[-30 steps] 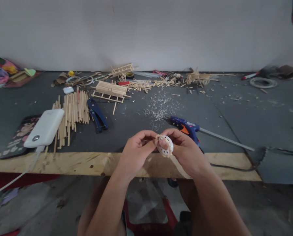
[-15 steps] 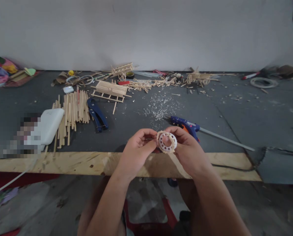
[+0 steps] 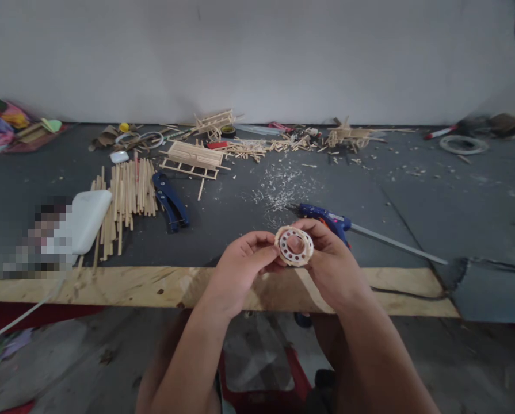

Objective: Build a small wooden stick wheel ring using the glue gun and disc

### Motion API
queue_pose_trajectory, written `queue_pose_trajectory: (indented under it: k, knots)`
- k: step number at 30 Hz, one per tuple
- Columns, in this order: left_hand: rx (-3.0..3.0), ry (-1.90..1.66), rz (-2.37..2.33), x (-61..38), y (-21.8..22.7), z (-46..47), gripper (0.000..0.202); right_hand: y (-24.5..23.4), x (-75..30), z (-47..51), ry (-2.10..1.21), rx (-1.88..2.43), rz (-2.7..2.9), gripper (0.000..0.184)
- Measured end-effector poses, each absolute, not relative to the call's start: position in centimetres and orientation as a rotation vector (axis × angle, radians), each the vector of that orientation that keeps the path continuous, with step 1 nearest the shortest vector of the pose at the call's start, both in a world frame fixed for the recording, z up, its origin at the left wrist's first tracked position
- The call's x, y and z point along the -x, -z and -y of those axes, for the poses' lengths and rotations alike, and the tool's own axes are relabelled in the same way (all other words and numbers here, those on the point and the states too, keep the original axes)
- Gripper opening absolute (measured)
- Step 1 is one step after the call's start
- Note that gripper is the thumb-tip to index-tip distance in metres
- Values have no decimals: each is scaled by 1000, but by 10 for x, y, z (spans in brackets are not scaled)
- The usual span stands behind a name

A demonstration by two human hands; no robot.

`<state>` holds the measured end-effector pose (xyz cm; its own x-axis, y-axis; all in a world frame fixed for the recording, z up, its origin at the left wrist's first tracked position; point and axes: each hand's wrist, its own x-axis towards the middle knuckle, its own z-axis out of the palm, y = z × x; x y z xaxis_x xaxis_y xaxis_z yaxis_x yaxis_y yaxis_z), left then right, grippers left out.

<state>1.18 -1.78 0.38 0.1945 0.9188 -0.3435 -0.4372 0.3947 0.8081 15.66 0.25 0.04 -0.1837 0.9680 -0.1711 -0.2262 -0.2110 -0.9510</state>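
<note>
Between my two hands is a small white ring (image 3: 283,249) with a row of round holes and pale wooden pieces around its rim. My right hand (image 3: 332,261) is closed on its right side, with a fingertip showing through the middle. At the left edge, the thumb and fingers of my left hand (image 3: 246,261) pinch the same ring. Both hands are above the table's front edge. Just beyond my right hand lies a blue glue gun (image 3: 324,215) with a long glue stick in its back.
Blue cutters (image 3: 171,201) lie beside a pile of wooden sticks (image 3: 132,192) and a white power bank (image 3: 91,221). Small stick-built carts (image 3: 194,158) and stick offcuts (image 3: 248,149) lie towards the wall. White glue scraps (image 3: 278,192) dot the dark table (image 3: 222,224).
The ring has turned to face me more squarely and shifted slightly right. My hands keep hold of it, with small finger movements.
</note>
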Motion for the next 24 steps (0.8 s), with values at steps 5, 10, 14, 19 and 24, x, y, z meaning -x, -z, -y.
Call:
queue_pose_trajectory:
  k: [5,10,14,19,24]
  knots:
    - [-602,-1054,-922,-13,-6,17,12,2,-156,-2,-1576,1024,1033,22]
    - [-586,-1073,-910,-14,-5,17,14,2,-157,-2,-1565,1027,1034,24]
    - [-584,-1107,-902,-14,-3,17,13,2,-156,-2,-1569,1008,1009,23]
    - [-556,-1152,-898,-16,-3,17,10,2,-153,-3,-1548,978,990,21]
    - [-529,-1187,-901,-17,-4,17,9,1,-149,-2,-1505,949,975,21]
